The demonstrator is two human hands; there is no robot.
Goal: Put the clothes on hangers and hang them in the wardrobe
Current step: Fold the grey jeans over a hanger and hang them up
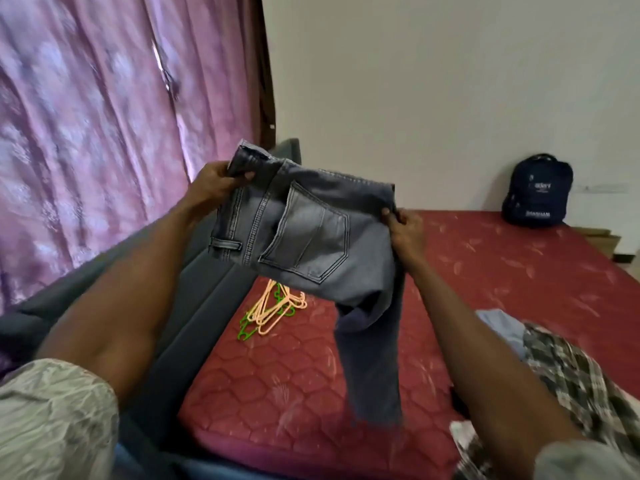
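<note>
A pair of grey jeans (311,237) hangs in the air over the bed, back pocket facing me, legs dangling down toward the mattress. My left hand (214,183) grips the waistband at its left end. My right hand (403,230) pinches the waistband at its right end. Under the jeans, a small heap of peach and green plastic hangers (273,311) lies on the red mattress (277,386). No wardrobe is in sight.
A checked shirt (568,372) and a light blue garment (502,323) lie on the mattress at the right. A dark backpack (538,190) leans on the white wall at the far corner. A grey padded headboard (194,306) and pink curtains (90,133) fill the left.
</note>
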